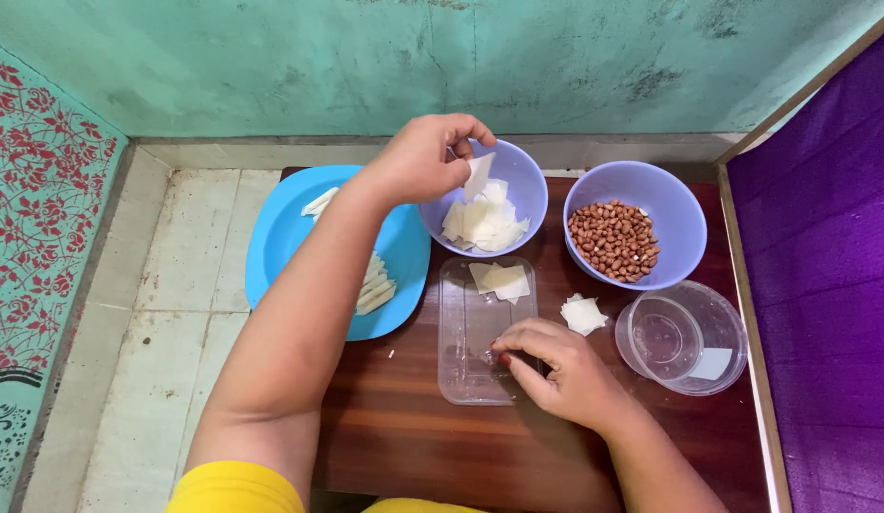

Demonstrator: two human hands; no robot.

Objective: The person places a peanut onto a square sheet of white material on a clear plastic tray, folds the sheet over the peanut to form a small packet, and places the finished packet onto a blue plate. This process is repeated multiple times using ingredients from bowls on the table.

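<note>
Pinching a thin white square slice [479,174] between thumb and fingertips, the left hand [425,157] hovers over the near-left rim of a lavender bowl [529,186] that stands at the surface's [413,446] far edge and holds a heap of the same pale slices. The right hand [554,366] rests near the middle of the surface, fingers curled, with red-painted fingertips pressing on the near right corner of a clear plastic tray [465,332]; a few white slices lie at the tray's far end. Just right of the tray sits a small pile of white pieces [582,314]. A second lavender bowl [684,214] filled with peanuts stands toward the far right corner, and a clear round container [686,336] sits just in front of it. A blue plate [280,233] with pale strips overhangs the far left edge.
</note>
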